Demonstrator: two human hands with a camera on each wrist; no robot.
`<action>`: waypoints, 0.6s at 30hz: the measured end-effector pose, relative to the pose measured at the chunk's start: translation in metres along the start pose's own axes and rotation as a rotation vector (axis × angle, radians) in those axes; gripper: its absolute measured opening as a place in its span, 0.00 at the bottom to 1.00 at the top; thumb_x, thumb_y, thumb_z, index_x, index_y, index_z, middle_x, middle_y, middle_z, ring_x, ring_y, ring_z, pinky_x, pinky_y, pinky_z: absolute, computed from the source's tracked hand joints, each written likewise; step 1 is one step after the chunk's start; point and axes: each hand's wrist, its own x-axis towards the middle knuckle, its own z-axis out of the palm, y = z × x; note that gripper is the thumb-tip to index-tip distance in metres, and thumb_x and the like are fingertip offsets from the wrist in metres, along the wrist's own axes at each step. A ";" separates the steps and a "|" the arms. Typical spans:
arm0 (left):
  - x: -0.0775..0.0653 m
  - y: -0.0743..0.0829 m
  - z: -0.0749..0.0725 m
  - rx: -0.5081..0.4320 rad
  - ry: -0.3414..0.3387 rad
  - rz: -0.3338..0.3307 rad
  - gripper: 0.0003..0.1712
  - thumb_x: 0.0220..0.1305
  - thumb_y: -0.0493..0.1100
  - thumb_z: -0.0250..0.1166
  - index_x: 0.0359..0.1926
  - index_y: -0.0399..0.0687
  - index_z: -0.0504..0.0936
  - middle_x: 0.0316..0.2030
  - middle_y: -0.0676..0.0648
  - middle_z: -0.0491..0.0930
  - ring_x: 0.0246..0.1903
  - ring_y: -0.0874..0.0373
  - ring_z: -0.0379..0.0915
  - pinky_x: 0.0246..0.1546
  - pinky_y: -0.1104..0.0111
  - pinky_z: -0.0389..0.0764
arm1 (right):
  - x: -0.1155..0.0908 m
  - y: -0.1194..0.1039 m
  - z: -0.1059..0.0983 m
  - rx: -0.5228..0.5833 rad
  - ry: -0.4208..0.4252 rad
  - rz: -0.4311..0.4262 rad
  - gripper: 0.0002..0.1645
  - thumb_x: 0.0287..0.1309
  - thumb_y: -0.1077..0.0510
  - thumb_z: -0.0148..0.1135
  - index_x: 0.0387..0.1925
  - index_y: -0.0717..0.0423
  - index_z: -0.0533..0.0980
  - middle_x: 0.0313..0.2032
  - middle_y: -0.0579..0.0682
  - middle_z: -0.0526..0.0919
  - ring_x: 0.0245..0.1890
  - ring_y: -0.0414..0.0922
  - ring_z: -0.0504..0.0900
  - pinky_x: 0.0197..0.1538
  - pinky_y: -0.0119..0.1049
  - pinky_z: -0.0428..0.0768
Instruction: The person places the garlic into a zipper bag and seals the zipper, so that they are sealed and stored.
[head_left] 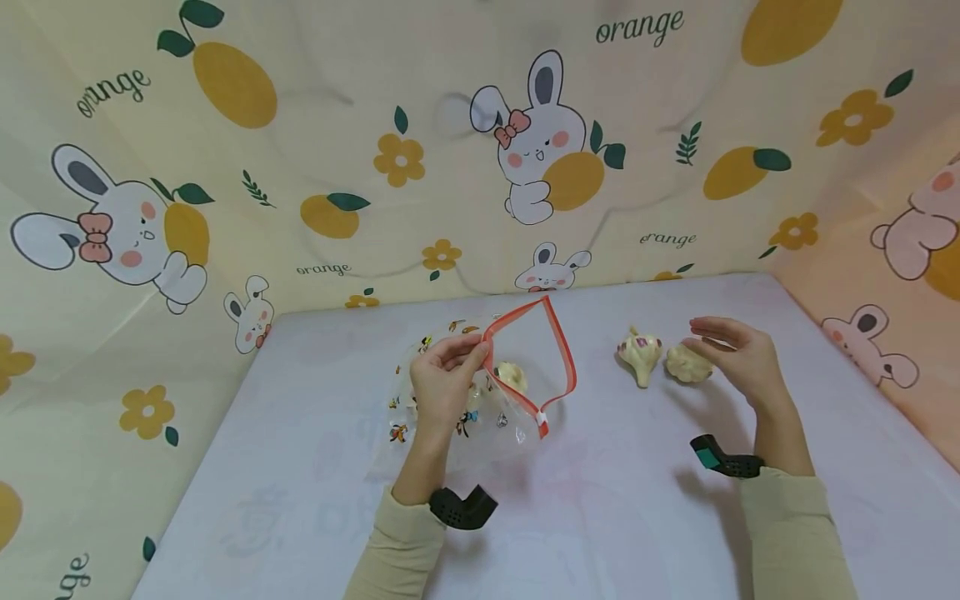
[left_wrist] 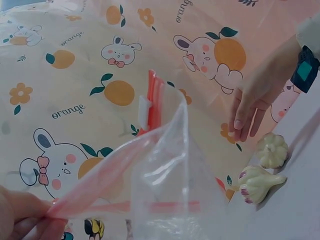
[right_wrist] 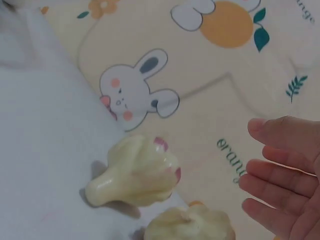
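My left hand [head_left: 447,379] pinches the red-rimmed edge of a clear zip bag [head_left: 510,425] printed with small cartoon figures. The bag's mouth gapes toward the right, and a white slider [left_wrist: 145,112] sits on its red zip strip. Inside the bag lies a pale garlic bulb [head_left: 512,377]. Over on the right, my right hand [head_left: 738,354] hovers with loosely extended fingers and holds nothing. Just below it is a round garlic bulb [head_left: 688,364]. Beside that one lies another garlic bulb [head_left: 640,354] with a stem and purple-pink marks.
A white table [head_left: 300,467] carries everything. Behind it and at both sides hangs a cream cloth [head_left: 435,83] printed with rabbits and oranges. Each wrist wears a black camera mount, one on the left [head_left: 463,507] and one on the right [head_left: 723,458].
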 end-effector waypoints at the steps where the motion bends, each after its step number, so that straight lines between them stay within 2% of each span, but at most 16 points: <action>1: 0.000 0.000 0.000 -0.001 0.000 -0.001 0.10 0.55 0.32 0.69 0.38 0.29 0.84 0.35 0.25 0.83 0.23 0.71 0.80 0.23 0.82 0.79 | 0.000 0.002 0.000 0.002 0.004 0.002 0.27 0.59 0.58 0.66 0.54 0.73 0.72 0.37 0.15 0.75 0.41 0.16 0.74 0.44 0.05 0.71; 6: 0.000 -0.001 -0.001 0.016 0.002 -0.006 0.10 0.55 0.32 0.70 0.38 0.30 0.85 0.35 0.27 0.84 0.23 0.71 0.80 0.23 0.81 0.79 | 0.000 0.010 -0.003 -0.008 0.010 0.022 0.28 0.58 0.57 0.67 0.54 0.72 0.72 0.37 0.14 0.74 0.42 0.15 0.72 0.45 0.05 0.71; 13: 0.001 -0.001 -0.001 0.016 -0.002 0.002 0.10 0.55 0.32 0.70 0.38 0.30 0.85 0.35 0.26 0.84 0.23 0.71 0.80 0.23 0.81 0.80 | -0.001 0.017 -0.005 -0.095 -0.034 0.111 0.34 0.59 0.48 0.65 0.58 0.68 0.71 0.40 0.17 0.69 0.43 0.14 0.66 0.49 0.05 0.70; 18: 0.000 -0.001 -0.001 0.018 -0.004 0.002 0.10 0.55 0.32 0.70 0.38 0.30 0.85 0.35 0.27 0.84 0.23 0.71 0.81 0.25 0.79 0.81 | -0.001 0.026 -0.005 -0.082 -0.061 0.128 0.36 0.60 0.48 0.65 0.59 0.70 0.69 0.39 0.16 0.68 0.43 0.14 0.65 0.47 0.06 0.72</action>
